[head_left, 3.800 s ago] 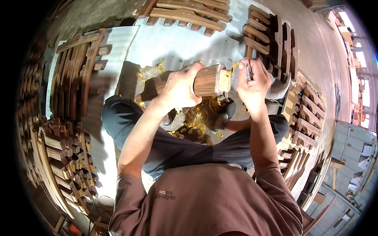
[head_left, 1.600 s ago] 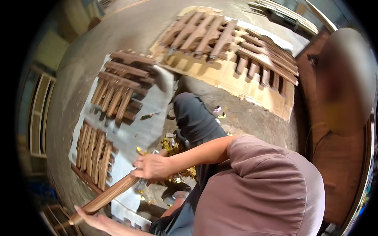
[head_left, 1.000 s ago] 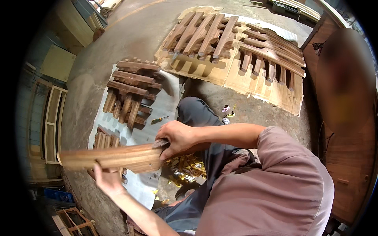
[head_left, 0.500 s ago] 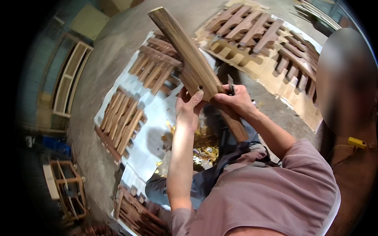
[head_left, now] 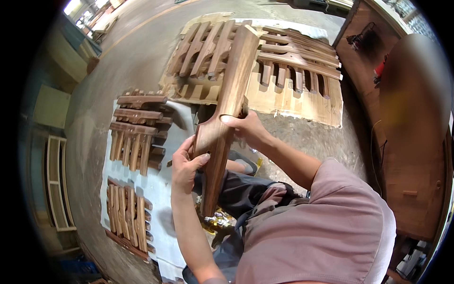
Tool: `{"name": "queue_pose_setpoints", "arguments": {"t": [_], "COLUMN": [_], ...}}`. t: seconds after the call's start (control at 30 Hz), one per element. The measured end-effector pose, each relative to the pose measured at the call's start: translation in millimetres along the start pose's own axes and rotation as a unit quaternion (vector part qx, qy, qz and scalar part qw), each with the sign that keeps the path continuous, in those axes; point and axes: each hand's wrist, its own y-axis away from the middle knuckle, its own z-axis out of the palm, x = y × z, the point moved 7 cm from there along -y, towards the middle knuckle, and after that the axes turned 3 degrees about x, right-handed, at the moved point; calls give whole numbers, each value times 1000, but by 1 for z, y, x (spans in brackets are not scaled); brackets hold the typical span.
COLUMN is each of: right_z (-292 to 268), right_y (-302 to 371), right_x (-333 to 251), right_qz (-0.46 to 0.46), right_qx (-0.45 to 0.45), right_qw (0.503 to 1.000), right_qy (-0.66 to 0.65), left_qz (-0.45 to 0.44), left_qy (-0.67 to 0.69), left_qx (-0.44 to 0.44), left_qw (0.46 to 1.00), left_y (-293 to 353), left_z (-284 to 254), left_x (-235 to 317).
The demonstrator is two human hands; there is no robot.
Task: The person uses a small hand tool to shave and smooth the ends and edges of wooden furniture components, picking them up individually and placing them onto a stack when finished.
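Note:
A long, shaped brown wooden piece (head_left: 232, 85) with a curved cut-out and a small round hole stands slantwise before me, its pale-edged end pointing away. My left hand (head_left: 183, 166) grips its near, wider part, thumb lying close to the hole. Higher up, at the curve, my right hand (head_left: 249, 127) is closed on the piece with the thumb across its face. The right fingers are partly hidden behind the wood, so whether they also hold a small tool is unclear.
Similar wooden pieces lie stacked on a white sheet (head_left: 166, 251) at left, as a crosswise stack (head_left: 137, 128) and a lower stack (head_left: 126, 213). More pieces (head_left: 293, 54) rest on cardboard (head_left: 326, 113) ahead. Shiny yellow scraps (head_left: 220, 220) lie below; a brown wooden panel (head_left: 406, 208) stands at right.
The wooden piece has swung more upright and moved lower, both hands still on it. My view has turned rightward. A small dark tool seen by my right hand earlier is no longer clearly visible.

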Motion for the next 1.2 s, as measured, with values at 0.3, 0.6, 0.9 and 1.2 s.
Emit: {"name": "queue_pose_setpoints", "arguments": {"t": [0.3, 0.6, 0.9, 1.2], "right_z": [-217, -424, -447, -440], "right_y": [-109, -198, -218, -258], "right_x": [44, 57, 55, 60], "right_qz": [1, -82, -23, 34], "right_qx": [336, 547, 650, 497], "right_qw": [928, 779, 702, 849], "right_qy": [-157, -297, -290, -177], "left_qz": [65, -142, -111, -166], "left_qy": [-142, -136, -87, -49], "left_qx": [166, 481, 546, 623], "left_qw": [974, 854, 826, 763], "left_y": [-24, 142, 263, 303], "left_z": [-54, -249, -308, -306], "left_x": [18, -95, -142, -149]}}
